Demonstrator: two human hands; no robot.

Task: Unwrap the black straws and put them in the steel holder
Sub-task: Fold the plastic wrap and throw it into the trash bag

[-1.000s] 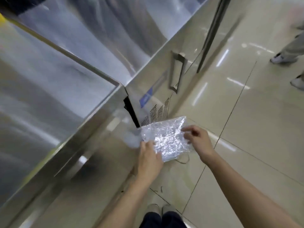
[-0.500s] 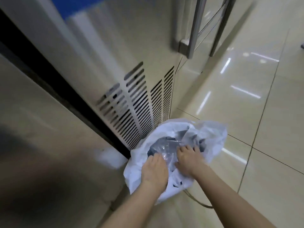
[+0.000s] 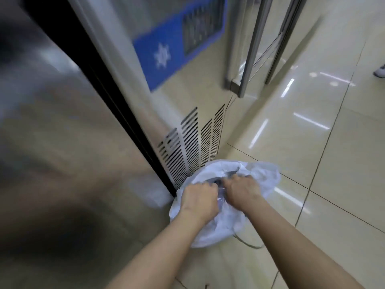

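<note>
A white bin bag [image 3: 262,176] sits on the tiled floor beside the steel cabinet. Both my hands are pressed down into its mouth. My left hand [image 3: 199,200] and my right hand [image 3: 242,191] are closed on a crumpled clear plastic wrapper [image 3: 221,196] between them, with something dark just showing under it. No black straws and no steel holder are in view.
A steel appliance with a vent grille [image 3: 191,142] and a blue snowflake label [image 3: 164,57] stands right behind the bag. A steel door handle [image 3: 248,59] is further back. Glossy beige floor tiles [image 3: 312,142] spread to the right. Someone's shoe [image 3: 380,71] is at the far right edge.
A second ago I held the clear wrapper up in the air. I have bent down and pushed it into the white bag, and both hands have closed tighter on it.
</note>
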